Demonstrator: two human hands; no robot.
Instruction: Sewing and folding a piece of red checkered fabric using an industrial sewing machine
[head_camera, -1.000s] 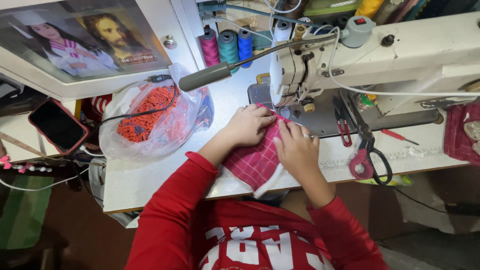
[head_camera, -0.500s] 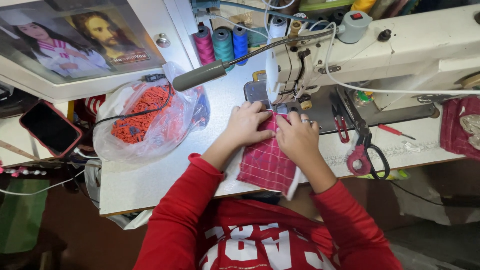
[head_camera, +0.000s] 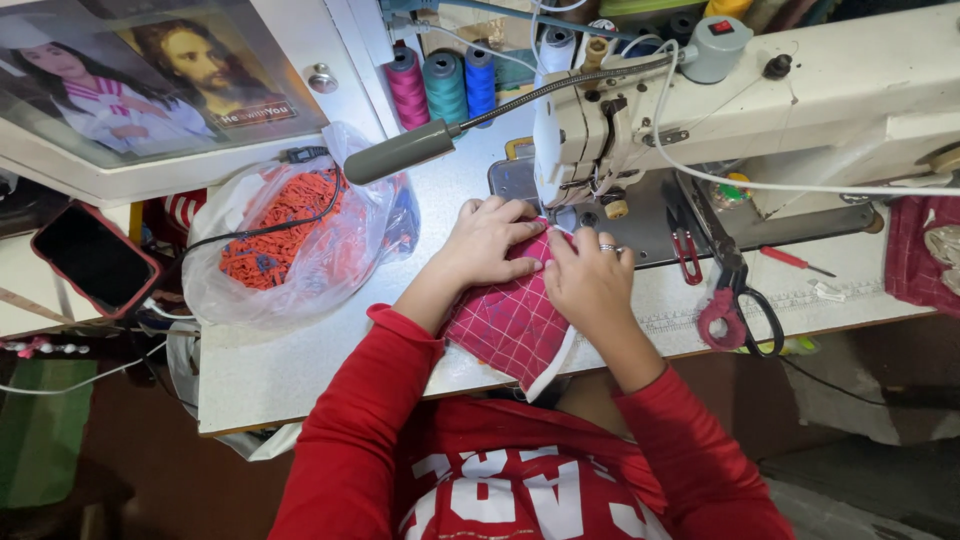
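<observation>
Red checked cloth lies flat on the pale worktop, its far end pushed up to the needle area of the white sewing machine, its near end hanging over the worktop's front edge. Left hand rests palm-down on the cloth's far left part, fingers spread and pressing, grip flat rather than closed around anything. Right hand, ring on one finger, presses the cloth just beside it, fingertips pointing toward the needle; grip likewise flat, pinning the cloth. The two hands nearly touch. Right of the hands: red thread snips and black scissors with a pink-wrapped handle on the machine bed and worktop. Left of the hands: clear plastic bag holding orange-red material. A grey gooseneck lamp reaches over it. Thread cones, pink, teal and blue, stand behind. A phone in a red case lies far left.
</observation>
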